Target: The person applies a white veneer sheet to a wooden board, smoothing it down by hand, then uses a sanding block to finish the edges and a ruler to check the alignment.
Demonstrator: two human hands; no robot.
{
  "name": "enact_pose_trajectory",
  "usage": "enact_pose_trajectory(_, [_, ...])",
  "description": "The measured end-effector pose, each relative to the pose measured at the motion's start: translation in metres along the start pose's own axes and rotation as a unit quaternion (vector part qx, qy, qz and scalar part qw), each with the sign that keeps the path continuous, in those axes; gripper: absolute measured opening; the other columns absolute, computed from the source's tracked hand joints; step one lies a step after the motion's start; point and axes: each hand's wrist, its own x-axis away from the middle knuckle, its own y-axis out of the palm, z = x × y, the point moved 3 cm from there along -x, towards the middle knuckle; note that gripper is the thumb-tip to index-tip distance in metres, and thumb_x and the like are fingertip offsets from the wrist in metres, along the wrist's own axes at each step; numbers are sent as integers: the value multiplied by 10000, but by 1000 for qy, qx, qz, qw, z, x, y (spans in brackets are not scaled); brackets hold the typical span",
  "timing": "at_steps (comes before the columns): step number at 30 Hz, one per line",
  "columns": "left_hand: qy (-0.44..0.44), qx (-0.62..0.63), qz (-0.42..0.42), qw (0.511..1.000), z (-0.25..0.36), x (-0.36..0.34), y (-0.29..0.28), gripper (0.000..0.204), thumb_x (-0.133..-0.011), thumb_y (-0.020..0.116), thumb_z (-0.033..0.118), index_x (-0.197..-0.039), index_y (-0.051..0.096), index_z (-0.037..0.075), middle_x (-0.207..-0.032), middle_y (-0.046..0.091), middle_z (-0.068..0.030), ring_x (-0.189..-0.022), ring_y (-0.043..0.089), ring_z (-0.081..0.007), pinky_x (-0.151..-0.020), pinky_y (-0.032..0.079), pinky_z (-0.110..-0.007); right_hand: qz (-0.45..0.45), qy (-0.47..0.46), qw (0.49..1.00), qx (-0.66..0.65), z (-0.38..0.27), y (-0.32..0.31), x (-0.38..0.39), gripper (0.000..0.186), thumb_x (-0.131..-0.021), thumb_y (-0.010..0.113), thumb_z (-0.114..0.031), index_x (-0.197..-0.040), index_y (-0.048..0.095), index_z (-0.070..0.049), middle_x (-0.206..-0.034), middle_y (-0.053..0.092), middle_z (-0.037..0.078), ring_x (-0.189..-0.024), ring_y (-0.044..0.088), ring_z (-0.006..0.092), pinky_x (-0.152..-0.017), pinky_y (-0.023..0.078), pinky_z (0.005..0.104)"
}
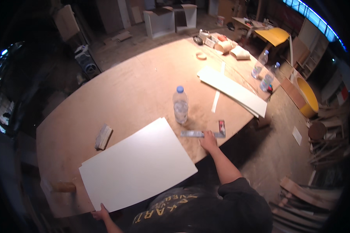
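Note:
Two white boards, one nearly covering the other, lie at the near edge of the table; the upper white board (138,165) shows its whole face. My left hand (101,213) is closed on the near left corner, its thumb on top. To the right of the boards, my right hand (209,141) grips the metal blade of a try square (192,134), which lies across the table near its edge. The square's short stock points away from me. Just beyond it stands a clear plastic bottle (181,108) with a blue cap.
A worn block (104,136) lies past the boards, and a hammer (62,187) rests at the left of the wooden table (124,89). White strips (235,91) lie at right, with two more bottles (266,79) behind. Rolls and a tape ring (201,56) sit at the far end.

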Motion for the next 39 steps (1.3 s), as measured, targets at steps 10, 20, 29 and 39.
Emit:
enact_pose_trajectory(10, [-307, 508, 5, 804, -8, 49, 65, 357, -881, 604, 29, -1175, 621, -173, -1184, 696, -253, -1001, 734, -365, -873, 649, -506, -227, -138, 956, 126, 39, -15, -36, 484, -770, 746, -215, -1231, 642, -110, -1190, 605, 187, -1198, 578, 394, -1000, 507, 525])
enact_pose_trajectory(20, [-333, 583, 33, 740, -32, 56, 79, 207, -803, 589, -46, -974, 701, -76, -924, 688, -64, -760, 631, -192, -689, 543, -362, -165, -175, 970, -38, -27, -65, 38, 297, -835, 707, -255, -977, 570, -33, -898, 631, 216, -868, 653, 419, -771, 506, 515])
enact_pose_trajectory(29, [-249, 475, 28, 844, -66, 0, 46, 703, -865, 792, 120, -1463, 452, -28, -1422, 566, -236, -1266, 609, -327, -1070, 495, -405, -170, -4, 972, -161, -108, -17, 116, 540, -817, 804, -247, -1193, 659, 112, -923, 733, 257, -831, 732, 343, -800, 567, 425])
enact_pose_trajectory(39, [-156, 413, -12, 897, -101, -1, 58, 518, -752, 905, 218, -1123, 632, -18, -1041, 674, -161, -953, 664, -287, -882, 541, -414, -198, 44, 979, -15, -95, 0, 84, 577, -726, 881, -311, -1034, 698, 141, -971, 731, 286, -910, 729, 392, -850, 578, 454])
